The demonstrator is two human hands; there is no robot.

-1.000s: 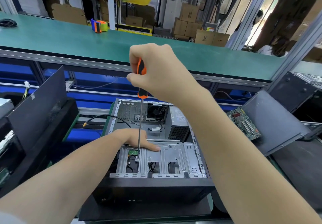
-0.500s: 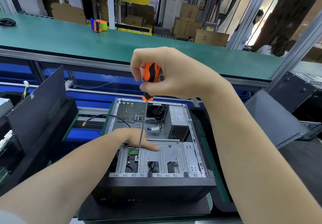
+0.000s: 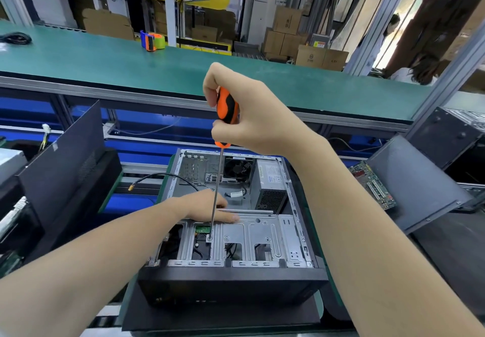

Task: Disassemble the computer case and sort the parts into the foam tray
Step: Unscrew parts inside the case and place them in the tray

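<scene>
Moved: the right forearm has swung aside, uncovering the board (image 3: pixel 372 187) at far right.
Right hand (image 3: pixel 252 116): fingers curled round the screwdriver (image 3: pixel 227 108) handle.
Left hand (image 3: pixel 207 206): fingers straight and together, pressing the cage (image 3: pixel 257 234) rim; the shaft crosses in front of it.
Screwdriver: nearly upright, tip on a screw (image 3: pixel 209 237).
Case (image 3: pixel 231 284): on its side, open face up, long axis running away from the person.

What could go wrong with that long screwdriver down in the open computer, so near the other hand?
The screwdriver tip could slip off the screw and jab the left hand, resting on the metal bracket beside the shaft. A slip might also gouge the small green board next to the screw. Once loose, the screw may drop into the computer case through the bracket's openings.
</scene>
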